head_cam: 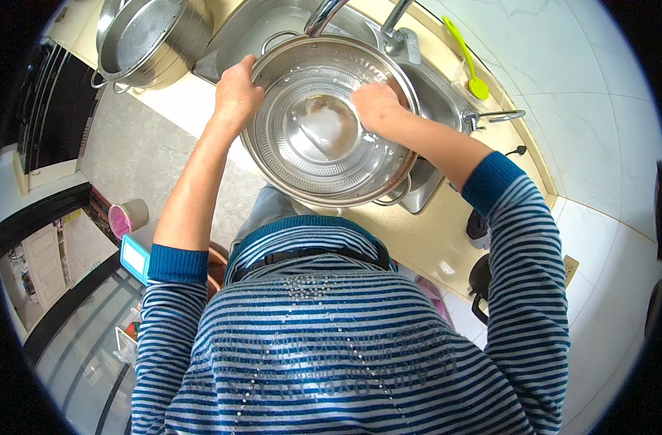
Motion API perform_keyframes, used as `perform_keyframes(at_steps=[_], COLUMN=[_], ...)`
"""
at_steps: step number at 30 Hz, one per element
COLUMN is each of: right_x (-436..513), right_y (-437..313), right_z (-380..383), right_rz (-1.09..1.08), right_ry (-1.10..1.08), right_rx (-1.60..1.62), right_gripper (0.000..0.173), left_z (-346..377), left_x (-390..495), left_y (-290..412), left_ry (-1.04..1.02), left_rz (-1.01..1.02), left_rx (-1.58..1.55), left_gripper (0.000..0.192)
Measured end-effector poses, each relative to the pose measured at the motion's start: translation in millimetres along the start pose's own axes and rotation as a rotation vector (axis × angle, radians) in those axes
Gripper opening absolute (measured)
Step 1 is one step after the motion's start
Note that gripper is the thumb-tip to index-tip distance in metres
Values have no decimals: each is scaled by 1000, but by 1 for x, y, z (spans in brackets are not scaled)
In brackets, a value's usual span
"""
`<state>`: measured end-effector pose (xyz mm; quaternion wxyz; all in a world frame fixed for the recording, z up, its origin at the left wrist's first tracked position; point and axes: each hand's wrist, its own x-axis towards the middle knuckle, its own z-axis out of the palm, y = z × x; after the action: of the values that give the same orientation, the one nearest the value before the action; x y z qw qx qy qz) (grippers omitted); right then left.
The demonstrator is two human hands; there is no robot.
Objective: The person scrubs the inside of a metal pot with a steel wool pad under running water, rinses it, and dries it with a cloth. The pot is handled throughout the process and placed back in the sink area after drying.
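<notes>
A wide stainless-steel pan (287,179) with two loop handles is held at the sink's near edge, in front of my body. Its inside is wet, with dimpled rings around a shiny round bottom and a brownish tint there. My left hand (235,92) grips the rim on the left side, near one handle. Inside the pan, at the right wall, is my right hand (377,106) with fingers curled. Whether it holds something is hidden by the hand itself. Behind the pan lies a steel sink (233,43) with a chrome faucet (322,16) reaching over the rim.
Stacked steel steamer pots (167,49) stand on the counter at left. A lime-green brush (469,68) lies behind the sink at right. A second tap (494,115) juts from the sink's right end. A black pan (479,277) sits near my right elbow; a bin (128,215) stands on the floor.
</notes>
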<state>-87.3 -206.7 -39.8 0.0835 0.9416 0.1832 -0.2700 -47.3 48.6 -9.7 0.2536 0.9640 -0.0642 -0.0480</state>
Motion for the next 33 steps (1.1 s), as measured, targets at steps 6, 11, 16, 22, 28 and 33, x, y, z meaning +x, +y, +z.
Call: perform_keyframes(at_steps=[6,11,16,22,28,33], right_x=[-44,-50,-71,-115,-136,-135], right_y=[-38,-61,-55,-21,-54,-54], right_z=[-13,-14,-2,19,44,52], right_rz=[141,119,231,475,990,1193], right_ry=[-413,-264,165,842,574,555], right_rx=[246,544,894,478,774,718], right_gripper=[31,33,38,53,78,45], left_z=[0,-4,-4,31,59,60], left_x=[1,-6,-14,-37,-53,-41], left_y=[5,23,44,79,89,91], left_ry=[33,104,349,-569,-698,-765], left_rz=[-33,53,747,680,882,1074], left_rx=[-58,78,181,35,437,422], left_gripper=[41,39,23,47,72,75])
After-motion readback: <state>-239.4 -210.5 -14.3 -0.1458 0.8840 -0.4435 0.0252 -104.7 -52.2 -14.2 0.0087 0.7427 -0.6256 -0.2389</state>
